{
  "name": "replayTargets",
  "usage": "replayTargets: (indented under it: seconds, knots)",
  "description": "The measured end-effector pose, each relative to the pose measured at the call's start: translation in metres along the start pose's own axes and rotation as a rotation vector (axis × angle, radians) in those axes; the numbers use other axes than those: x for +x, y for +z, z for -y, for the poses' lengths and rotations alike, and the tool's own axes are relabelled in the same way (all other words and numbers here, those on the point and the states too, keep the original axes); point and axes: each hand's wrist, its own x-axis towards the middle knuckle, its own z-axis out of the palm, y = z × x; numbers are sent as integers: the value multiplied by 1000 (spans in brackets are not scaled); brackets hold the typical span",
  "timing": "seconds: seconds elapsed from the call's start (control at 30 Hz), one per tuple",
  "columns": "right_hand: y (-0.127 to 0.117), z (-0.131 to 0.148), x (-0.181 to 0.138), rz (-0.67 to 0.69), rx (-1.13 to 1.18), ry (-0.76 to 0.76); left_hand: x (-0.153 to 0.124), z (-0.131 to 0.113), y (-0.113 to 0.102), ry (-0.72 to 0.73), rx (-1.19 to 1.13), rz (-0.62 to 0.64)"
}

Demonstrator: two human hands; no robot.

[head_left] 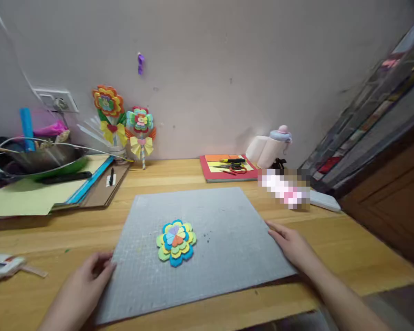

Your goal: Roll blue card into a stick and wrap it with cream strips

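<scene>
A grey cutting mat lies on the wooden table in front of me. A layered paper flower in blue, yellow and green lies flat on the mat, left of its middle. My left hand rests at the mat's left edge, fingers curled against it. My right hand lies at the mat's right edge with fingers stretched out on it. Neither hand holds a separate object.
Two finished paper flowers on sticks stand against the wall. A steel bowl sits on stacked paper sheets at the left. A glue gun lies at the far left. Red card with scissors lies at the back.
</scene>
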Motion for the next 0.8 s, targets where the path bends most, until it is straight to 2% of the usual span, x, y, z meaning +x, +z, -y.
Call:
replayTargets:
  seconds: [0.1, 0.17, 0.27, 0.33, 0.37, 0.4, 0.47, 0.53, 0.63, 0.8]
  knots:
    - [-7, -10, -5, 3, 12, -8, -6, 6, 12, 20, -21, 24]
    - [-11, -10, -9, 1, -95, 30, -7, 4, 15, 62, 52, 7]
    - [-14, 9, -18, -31, -388, 121, -7, -14, 17, 206, 289, -130]
    - [-11, 35, -23, -68, -425, 58, -8, -36, 22, 317, 411, -219]
    - [-7, 51, -25, -76, -354, -4, -10, -48, 27, 356, 432, -208]
    - [-2, 68, -27, -8, -240, -71, -11, -61, 34, 391, 430, -158]
    - [13, 102, -29, 209, 75, -194, -14, -84, 51, 460, 384, -2]
    - [31, 129, -27, 370, 392, -238, -15, -99, 69, 518, 351, 110]
    - [57, 153, -19, 443, 678, -113, -11, -107, 86, 579, 339, 132]
    - [77, 171, -6, 467, 809, 16, -11, -105, 85, 747, 298, 43]
